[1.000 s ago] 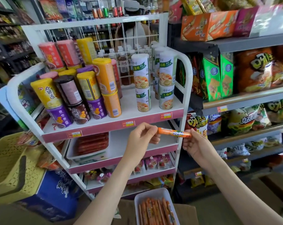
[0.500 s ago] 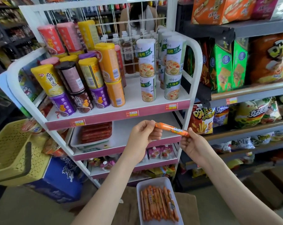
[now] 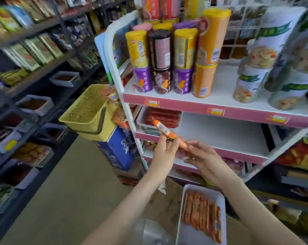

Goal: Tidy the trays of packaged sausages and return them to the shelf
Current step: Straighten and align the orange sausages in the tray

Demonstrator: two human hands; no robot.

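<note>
Now, head view: orange packaged sausage [image 3: 164, 129] swung from near level to steep tilt, tip toward red-sausage tray [image 3: 141, 119] on middle shelf [image 3: 220, 135]. Left hand [image 3: 164, 152] pinches its middle, right hand [image 3: 201, 156] pinches lower end. White tray [image 3: 223, 209] of orange sausages sits below, not yet shelved; tidying likely unfinished. Yellow basket [image 3: 84, 110] left; snack canisters [image 3: 160, 50] above.

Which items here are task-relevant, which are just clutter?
Job: orange sausage, held by left hand and right hand; tray of orange sausages; tray of red sausages; white shelf.
Lying about: yellow basket; snack canisters; blue box.
</note>
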